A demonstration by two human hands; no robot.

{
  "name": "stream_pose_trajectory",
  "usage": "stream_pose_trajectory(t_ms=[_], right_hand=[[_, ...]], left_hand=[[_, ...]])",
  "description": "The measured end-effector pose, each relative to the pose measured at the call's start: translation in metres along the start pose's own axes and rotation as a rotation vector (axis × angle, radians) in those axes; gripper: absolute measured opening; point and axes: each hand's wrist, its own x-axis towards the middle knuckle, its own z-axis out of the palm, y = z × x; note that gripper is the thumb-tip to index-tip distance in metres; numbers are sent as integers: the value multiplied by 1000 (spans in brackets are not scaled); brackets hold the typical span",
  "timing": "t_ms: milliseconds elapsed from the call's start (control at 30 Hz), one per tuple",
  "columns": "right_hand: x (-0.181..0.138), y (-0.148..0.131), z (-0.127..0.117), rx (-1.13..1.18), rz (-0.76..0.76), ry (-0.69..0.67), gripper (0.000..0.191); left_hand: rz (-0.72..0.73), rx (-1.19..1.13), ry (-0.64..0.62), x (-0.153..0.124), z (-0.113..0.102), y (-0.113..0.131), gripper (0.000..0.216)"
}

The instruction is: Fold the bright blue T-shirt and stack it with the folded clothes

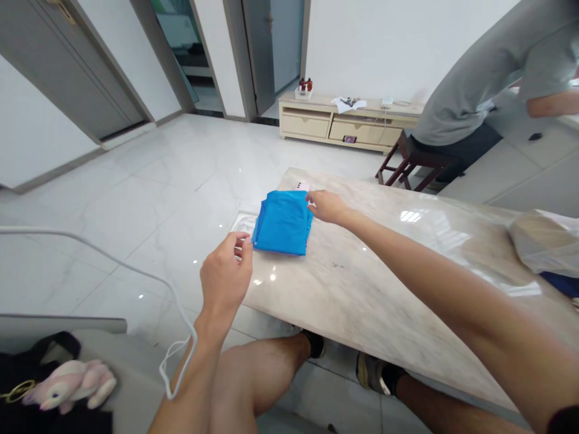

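A: Folded bright blue fabric (283, 222) is seen lying flat near the far left corner of the pale marble-patterned bench (384, 277), close to its edge. How is it placed between the hands?

B: It is flanked by both. The left hand (225, 278) is held at the near left corner of the cloth, and the right hand (326, 206) is reached across to the far right corner. The long axis of the folded piece runs away from the person, slightly slanted, so the hands are set on diagonally opposite corners.

A: And the grip of each?

B: The left fingers are drawn together, thumb against fingertips, at the cloth's near edge; whether a fold is actually pinched cannot be told. The right fingers are curled onto the far corner, touching it, but how firmly it is held cannot be made out.

A: Which hand is nearer?

B: Both are at the cloth; the right arm is stretched further.

A: What else is shown?

B: A small pale card (302, 185) is partly covered at the far edge of the cloth. A crumpled translucent plastic bag (545, 241) is lying well apart on the right. Another person in a grey shirt (488, 66) is seated on a dark wooden stool (418, 161) beyond the bench.
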Motion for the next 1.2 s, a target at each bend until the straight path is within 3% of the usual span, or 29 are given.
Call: stream_pose_trajectory(t_ms=[200, 333, 467, 633, 733, 867, 1000, 1200], right_hand=[[-140, 53, 12, -61, 62, -206, 32], [-222, 107, 9, -33, 326, -337, 38], [-309, 169, 13, 4, 598, -358, 41], [-398, 230, 35, 50, 849, -300, 54], [-426, 247, 49, 76, 924, -284, 61], [-433, 244, 67, 127, 888, -337, 68], [-429, 237, 76, 133, 803, -389, 71], [-418, 231, 66, 210, 566, -475, 62]], left_hand=[[92, 69, -40, -7, -2, 21, 21], [229, 44, -9, -12, 11, 48, 20], [412, 8, 9, -40, 24, 109, 18], [656, -38, -183, -93, 48, 191, 17], [756, 3, -297, -114, 63, 224, 18], [791, 159, -459, -127, 69, 251, 20], [797, 280, -649, -134, 72, 264, 28], [767, 330, -719, -136, 87, 266, 33]])
